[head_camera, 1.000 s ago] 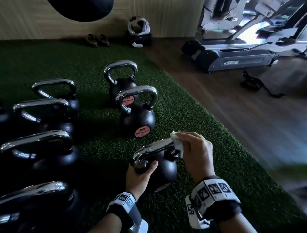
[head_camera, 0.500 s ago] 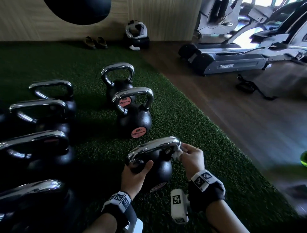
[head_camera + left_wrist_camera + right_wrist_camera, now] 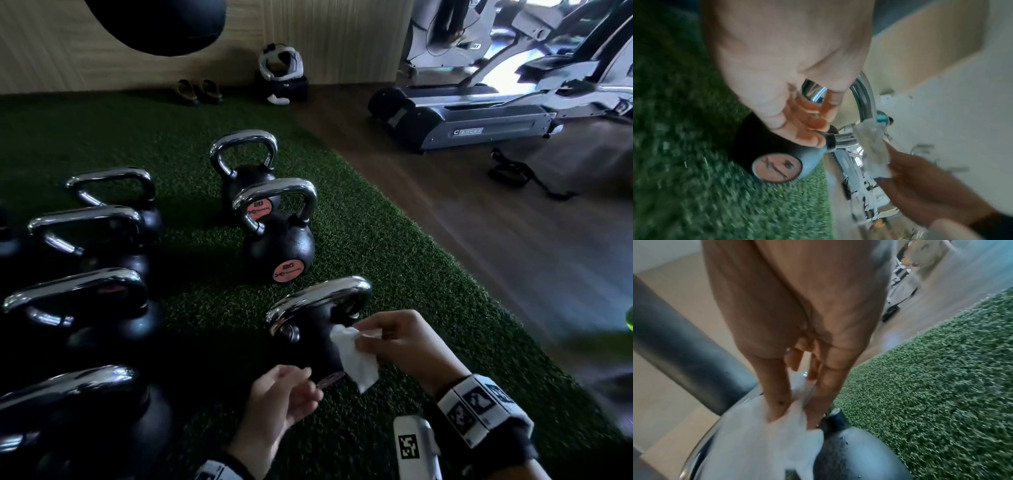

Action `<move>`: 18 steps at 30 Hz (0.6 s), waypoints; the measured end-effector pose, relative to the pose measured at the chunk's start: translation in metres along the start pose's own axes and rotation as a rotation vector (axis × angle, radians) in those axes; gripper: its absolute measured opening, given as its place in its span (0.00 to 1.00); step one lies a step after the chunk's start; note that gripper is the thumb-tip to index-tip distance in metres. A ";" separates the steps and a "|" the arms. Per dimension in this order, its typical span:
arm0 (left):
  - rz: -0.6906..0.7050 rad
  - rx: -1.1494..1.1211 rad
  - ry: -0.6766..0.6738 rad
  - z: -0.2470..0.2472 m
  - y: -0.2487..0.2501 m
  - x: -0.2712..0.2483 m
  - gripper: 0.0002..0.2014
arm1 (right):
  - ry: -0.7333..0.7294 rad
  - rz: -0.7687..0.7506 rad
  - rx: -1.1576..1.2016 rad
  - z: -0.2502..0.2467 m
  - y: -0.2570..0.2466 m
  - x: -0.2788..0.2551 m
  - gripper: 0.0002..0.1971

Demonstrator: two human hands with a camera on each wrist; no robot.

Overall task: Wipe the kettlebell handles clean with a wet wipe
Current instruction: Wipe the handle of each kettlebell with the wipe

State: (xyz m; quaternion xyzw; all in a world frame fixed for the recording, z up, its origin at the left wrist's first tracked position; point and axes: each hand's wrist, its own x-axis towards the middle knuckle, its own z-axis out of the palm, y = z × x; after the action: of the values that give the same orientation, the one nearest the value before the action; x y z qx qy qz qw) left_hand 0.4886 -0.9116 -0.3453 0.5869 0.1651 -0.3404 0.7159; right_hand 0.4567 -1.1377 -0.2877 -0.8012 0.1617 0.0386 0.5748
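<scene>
We kneel over a green turf mat (image 3: pixel 394 246), the largest thing here, running from beneath our hands out toward the wooden floor (image 3: pixel 513 240) on the far right. Beyond our grip a treadmill (image 3: pixel 479 120) stands on that floor. Left of our hands a row of black kettlebells with chrome handles (image 3: pixel 85 291) sits on the turf, and two more (image 3: pixel 279 246) stand just ahead.

The kettlebell (image 3: pixel 308 346) we work on is directly between and just ahead of our hands, its chrome handle (image 3: pixel 318 298) above them and its round label (image 3: pixel 777 168) facing us.

Our right hand (image 3: pixel 407 342) pinches the wet wipe (image 3: pixel 356 363) between thumb and fingers, grip clamped on it; the wipe hangs down against the right side of the kettlebell's body, near the foot of the handle.

Our left hand (image 3: pixel 277 404) is below and left of the wipe, fingers loosely curled and holding nothing; in the left wrist view its fingertips (image 3: pixel 812 136) lie at the kettlebell's body, though blur hides whether they touch.
</scene>
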 end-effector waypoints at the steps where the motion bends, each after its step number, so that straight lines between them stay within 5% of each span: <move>1: -0.032 -0.129 -0.053 0.008 0.004 -0.006 0.08 | -0.031 -0.053 -0.035 0.004 -0.006 -0.002 0.08; 4: -0.057 -0.257 -0.200 0.021 0.014 -0.015 0.20 | -0.035 -0.160 -0.207 0.013 -0.016 -0.004 0.10; 8: 0.003 -0.265 -0.258 0.022 0.017 -0.024 0.21 | 0.048 -0.260 -0.314 0.023 -0.021 -0.008 0.08; 14: 0.176 -0.371 -0.123 0.026 0.024 -0.033 0.16 | -0.024 -0.429 -0.420 0.035 -0.029 0.000 0.06; 16: 0.299 -0.306 -0.034 0.025 0.024 -0.035 0.08 | -0.126 -0.367 -0.422 0.024 -0.034 0.000 0.06; 18: 0.535 -0.126 0.104 0.025 0.025 -0.038 0.07 | -0.079 -0.235 -0.385 0.008 -0.033 0.004 0.08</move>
State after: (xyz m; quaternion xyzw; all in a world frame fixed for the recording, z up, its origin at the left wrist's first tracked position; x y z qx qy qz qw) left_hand 0.4740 -0.9219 -0.2967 0.5806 0.0616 -0.0980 0.8059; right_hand 0.4717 -1.1213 -0.2615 -0.9072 0.0341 0.0329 0.4179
